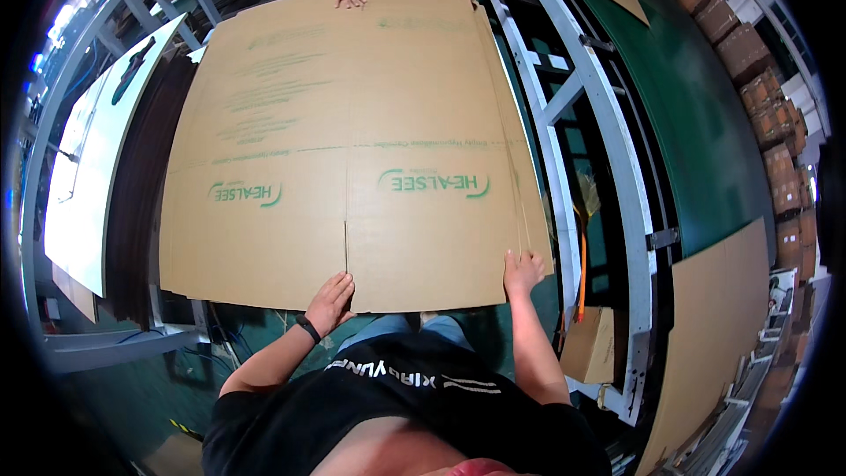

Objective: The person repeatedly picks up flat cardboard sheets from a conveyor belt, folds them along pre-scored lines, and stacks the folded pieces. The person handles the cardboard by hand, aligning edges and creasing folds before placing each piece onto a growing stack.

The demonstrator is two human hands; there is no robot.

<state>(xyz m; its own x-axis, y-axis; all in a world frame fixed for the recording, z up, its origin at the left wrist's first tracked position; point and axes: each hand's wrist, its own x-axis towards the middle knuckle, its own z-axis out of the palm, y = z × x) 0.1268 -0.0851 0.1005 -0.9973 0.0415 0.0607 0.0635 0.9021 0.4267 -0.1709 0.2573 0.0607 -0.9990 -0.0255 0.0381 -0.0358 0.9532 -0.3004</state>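
Hands | L (pixel 330 302) & R (pixel 523 271) flat, fingers fwd, gripping near edge of cardboard sheet (pixel 352 150)

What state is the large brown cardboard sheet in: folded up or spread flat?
Spread flat. The large brown cardboard sheet lies open, its crease lines showing, with the left hand and right hand at its near edge.

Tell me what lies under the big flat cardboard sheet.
Under the cardboard sheet, a dark stack of more sheets shows at its left edge and a grey metal frame at its right. Whatever supports the middle is covered.
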